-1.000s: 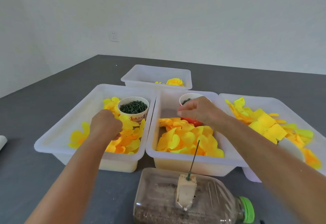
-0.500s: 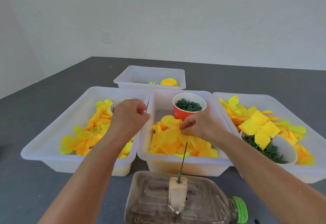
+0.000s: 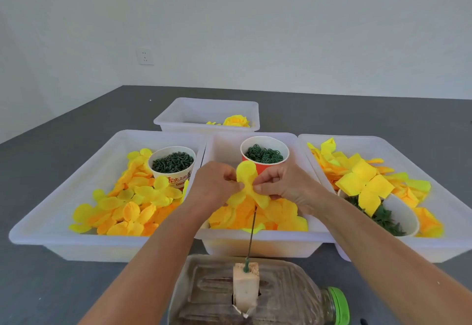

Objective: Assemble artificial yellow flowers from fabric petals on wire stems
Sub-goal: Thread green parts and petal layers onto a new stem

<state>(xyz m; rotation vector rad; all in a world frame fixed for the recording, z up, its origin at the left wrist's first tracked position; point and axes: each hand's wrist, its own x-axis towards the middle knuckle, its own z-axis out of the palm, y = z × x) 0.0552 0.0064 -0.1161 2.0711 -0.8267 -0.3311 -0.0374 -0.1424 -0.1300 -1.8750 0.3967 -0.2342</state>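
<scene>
Both hands meet above the middle tray point(image 3: 263, 244): left hand point(image 3: 213, 188) and right hand point(image 3: 286, 184) each pinch the yellow petal piece point(image 3: 249, 186) from opposite sides, fingers curled, holding it up in front of the red cup point(image 3: 264, 157) of green rings. Thin wire stem point(image 3: 251, 235) stands upright just below the petal piece, its foot stuck in a foam block point(image 3: 246, 290) set into a clear bottle point(image 3: 255, 296) lying on its side at the near edge of the grey surface point(image 3: 51, 286). Left tray point(image 3: 63, 197) holds loose yellow-orange petals and a white cup point(image 3: 172, 163) of dark green bits. Right tray point(image 3: 408, 166) holds larger yellow petals. Far tray point(image 3: 204, 110) holds one finished yellow flower point(image 3: 236, 121)
</scene>
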